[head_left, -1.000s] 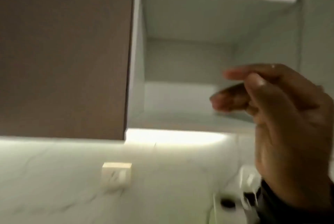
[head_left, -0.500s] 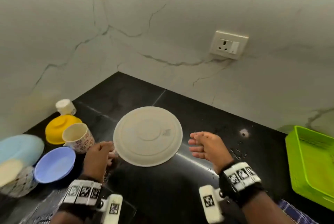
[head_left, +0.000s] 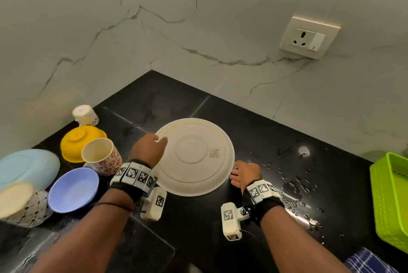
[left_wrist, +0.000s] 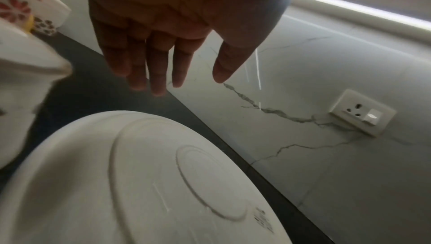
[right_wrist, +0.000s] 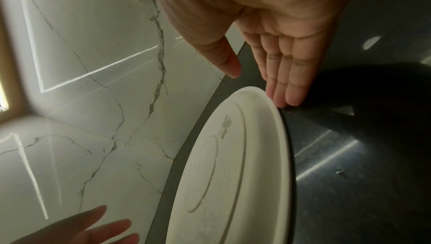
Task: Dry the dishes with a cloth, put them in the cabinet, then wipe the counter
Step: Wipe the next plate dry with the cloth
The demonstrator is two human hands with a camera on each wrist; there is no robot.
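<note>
A cream plate [head_left: 194,155] lies upside down on the black counter [head_left: 254,122]. My left hand [head_left: 157,140] hovers over its left rim; in the left wrist view its fingers [left_wrist: 158,74] are straight and spread above the plate [left_wrist: 140,183], holding nothing. My right hand [head_left: 235,172] is at the plate's lower right rim. The right wrist view shows its straight fingertips [right_wrist: 283,98] against the edge of the plate [right_wrist: 233,165]. A blue checked cloth [head_left: 368,261] lies at the bottom right, away from both hands.
Left of the plate stand a floral mug [head_left: 101,158], an upturned yellow bowl [head_left: 81,140], a purple bowl [head_left: 72,189], a light blue plate [head_left: 26,166] and two more cups. A green basket [head_left: 390,202] sits at the right. Water drops [head_left: 293,184] dot the counter.
The view swung down from the open cabinet to the counter. Over the last half second both hands opened and moved onto the plate's opposite rims.
</note>
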